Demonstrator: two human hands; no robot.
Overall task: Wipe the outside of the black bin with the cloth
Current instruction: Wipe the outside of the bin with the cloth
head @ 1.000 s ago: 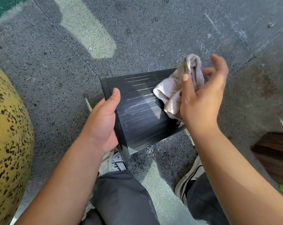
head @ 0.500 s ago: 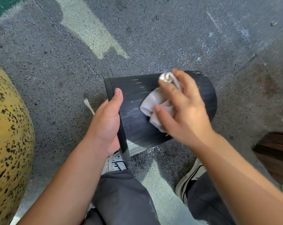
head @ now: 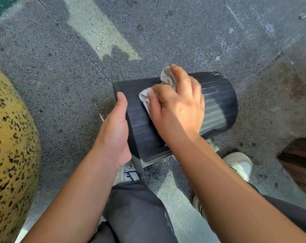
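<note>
Bin [head: 217, 104] is lying sideways, long axis running rim-left to base-right; rim is being clamped by left hand [head: 116, 130], cloth [head: 145, 97] being pressed mid-wall under closed right hand [head: 178, 109].

Black ribbed bin [head: 217, 104]; pale grey cloth [head: 145, 99]; speckled grey floor [head: 61, 76]

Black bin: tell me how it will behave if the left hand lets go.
The black bin lies on its rounded side, so it would probably roll. The left hand grips its rim alone, so it seems light. The right hand presses the cloth down, which may hold it.
</note>
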